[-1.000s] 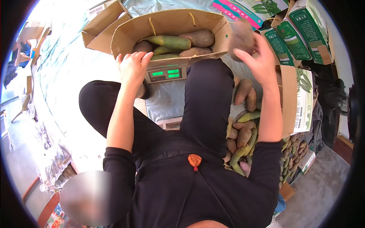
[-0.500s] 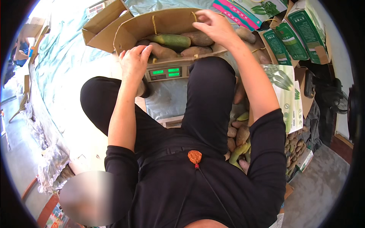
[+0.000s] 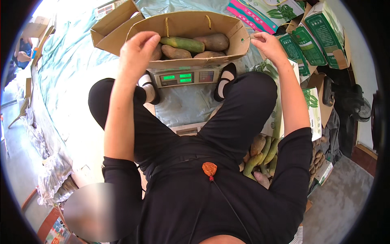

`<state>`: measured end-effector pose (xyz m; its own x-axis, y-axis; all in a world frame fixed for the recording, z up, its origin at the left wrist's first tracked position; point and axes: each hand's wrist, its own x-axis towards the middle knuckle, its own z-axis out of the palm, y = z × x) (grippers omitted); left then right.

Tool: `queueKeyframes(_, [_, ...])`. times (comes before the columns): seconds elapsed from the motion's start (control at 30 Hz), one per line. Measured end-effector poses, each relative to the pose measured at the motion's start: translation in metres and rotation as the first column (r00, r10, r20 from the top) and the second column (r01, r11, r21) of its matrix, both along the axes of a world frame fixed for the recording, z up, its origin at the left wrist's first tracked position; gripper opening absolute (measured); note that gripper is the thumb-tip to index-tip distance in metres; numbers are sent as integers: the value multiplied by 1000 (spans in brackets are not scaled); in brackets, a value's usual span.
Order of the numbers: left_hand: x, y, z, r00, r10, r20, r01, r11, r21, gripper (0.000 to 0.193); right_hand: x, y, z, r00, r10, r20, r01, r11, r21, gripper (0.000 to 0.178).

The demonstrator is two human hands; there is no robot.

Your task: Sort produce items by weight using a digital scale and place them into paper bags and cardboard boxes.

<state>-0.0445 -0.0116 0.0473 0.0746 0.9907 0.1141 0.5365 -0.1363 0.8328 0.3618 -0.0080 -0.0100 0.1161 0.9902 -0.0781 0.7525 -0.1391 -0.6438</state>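
Four fruits show inside the brown cardboard box [image 3: 191, 63] — one long green papaya [image 3: 185, 43] and three brownish ones [image 3: 213, 41] around it, with a further piece half hidden behind the left hand. That box sits on a digital scale [image 3: 185, 78] with green lit figures, which stands on the blue-grey plastic sheet [image 3: 69, 73] between the person's two dark shoes [image 3: 224, 79].

At the box's near-left rim the left hand [image 3: 137, 51] hovers with its fingers [image 3: 151, 40] curled loosely downward, thumb and fingertips close together; whether they pinch anything or just touch the fruit beneath I cannot tell. Over by the right end of the box, the right hand [image 3: 267, 45] has slack, half-open fingers, palm down and empty, just beside the box's side wall.

One empty brown carton [image 3: 115, 24] with open flaps stands touching the box's far-left corner. Several green printed cartons [image 3: 310, 40] — at least four — are stacked to the right. Down by the person's right thigh lies a heap of loose papayas [image 3: 260, 156], green and brownish mixed, too many and too overlapped to count.
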Motion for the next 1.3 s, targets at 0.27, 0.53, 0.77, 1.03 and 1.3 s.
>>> queueKeyframes(0.27, [-72,73,4,951,-48,-305,32,998,-55,35,-24,40,23,995,-29,98,67,910,-409,40])
queueKeyframes(0.53, [-84,90,-53,842,-213,-495,-87,853,-515,38,-35,55,-18,955,-138,263,246,864,-439,39])
queueKeyframes(0.77, [-96,90,-82,996,86,-39,-87,665,-742,43,-28,57,-36,962,-212,172,262,896,-360,38])
queueKeyframes(1.03, [-95,85,-88,993,118,-11,-94,723,-684,39,-42,56,-17,915,-166,369,312,870,-382,39])
queueKeyframes(1.3, [-113,83,-100,978,197,68,-113,777,-619,33,-68,58,5,843,-35,536,232,923,-306,36])
